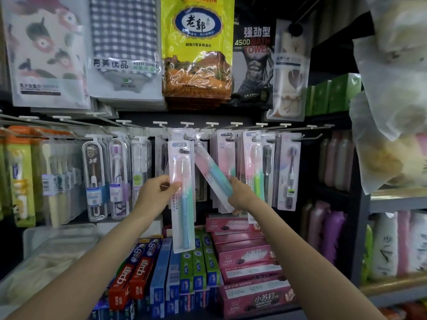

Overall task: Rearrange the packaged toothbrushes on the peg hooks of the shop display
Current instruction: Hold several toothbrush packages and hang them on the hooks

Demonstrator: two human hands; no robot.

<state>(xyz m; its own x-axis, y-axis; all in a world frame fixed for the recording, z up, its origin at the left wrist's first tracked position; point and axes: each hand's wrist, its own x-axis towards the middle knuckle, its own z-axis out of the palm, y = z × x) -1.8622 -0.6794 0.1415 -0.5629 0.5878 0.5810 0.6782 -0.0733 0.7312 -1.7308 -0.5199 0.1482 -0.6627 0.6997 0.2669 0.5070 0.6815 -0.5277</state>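
Right now, mid-frame, my left hand (159, 190) pinches one toothbrush pack (182, 195) off its hook, my right hand (240, 196) grips a tilted pack (211, 175) that could tear or slip off its peg hook (196, 136).

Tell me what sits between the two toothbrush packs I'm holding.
Nothing held: the head view shows only a gap between left pack and tilted right pack, with hanging packs behind.

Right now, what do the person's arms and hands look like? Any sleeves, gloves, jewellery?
Both arms are bare from the frame's bottom edge up to the wrists: no sleeves show. The left hand and right hand wear no gloves. No watch, bracelet or ring can be seen on either. No markings or tattoos show on the forearms. The picture is slightly soft, so very small details cannot be ruled out.
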